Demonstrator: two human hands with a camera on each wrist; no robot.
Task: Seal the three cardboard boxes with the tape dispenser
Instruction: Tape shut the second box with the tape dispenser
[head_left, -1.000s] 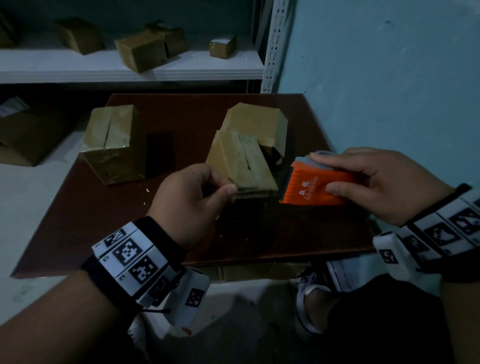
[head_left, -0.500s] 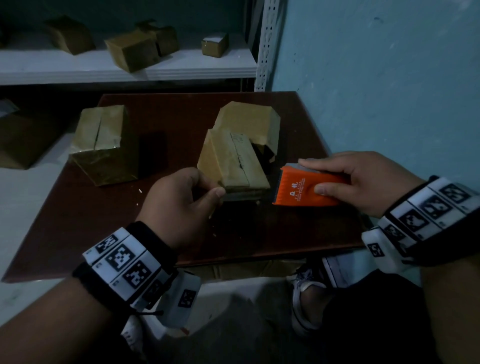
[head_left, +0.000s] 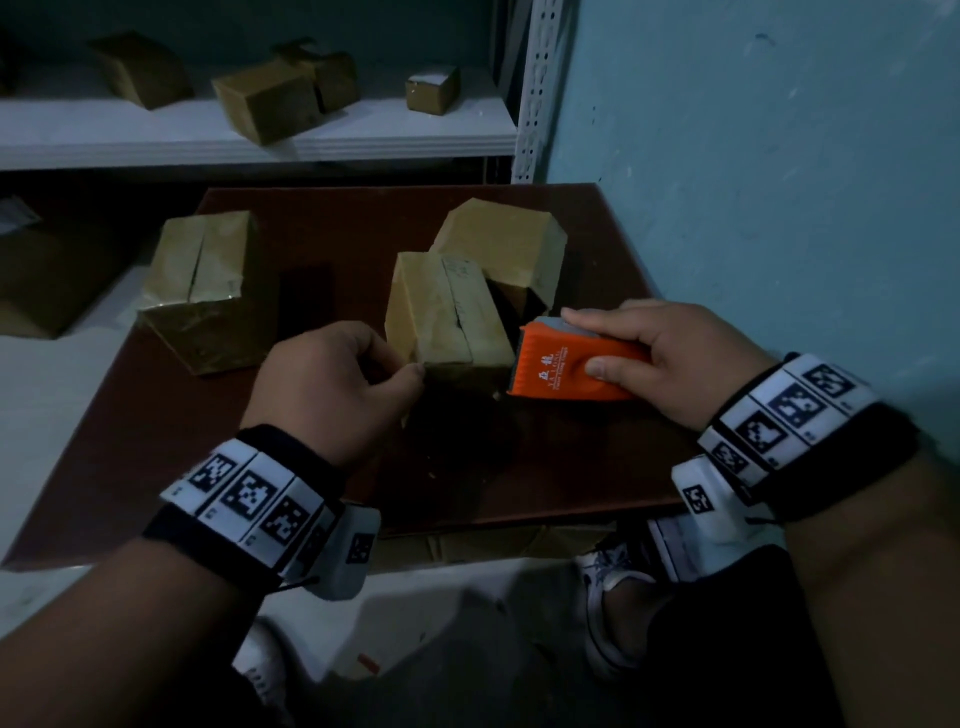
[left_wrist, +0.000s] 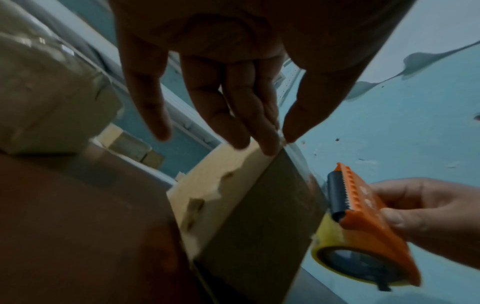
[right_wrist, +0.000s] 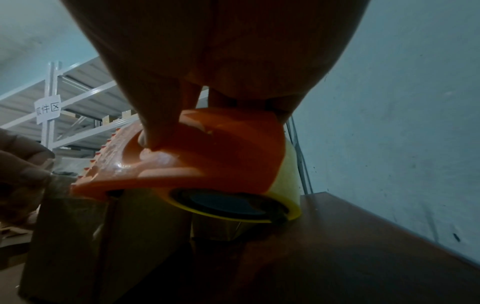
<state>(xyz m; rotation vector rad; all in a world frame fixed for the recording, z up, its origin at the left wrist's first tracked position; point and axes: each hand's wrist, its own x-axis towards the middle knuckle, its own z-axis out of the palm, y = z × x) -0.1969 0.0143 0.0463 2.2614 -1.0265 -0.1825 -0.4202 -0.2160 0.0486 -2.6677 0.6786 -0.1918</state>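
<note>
there, box between both hands

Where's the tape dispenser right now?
In the head view the orange tape dispenser is gripped in the right hand, at the right edge of the nearest cardboard box on the brown table, near the blue wall.

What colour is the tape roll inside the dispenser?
Yellow. The tape roll under the orange dispenser shows best in the right wrist view.
</note>
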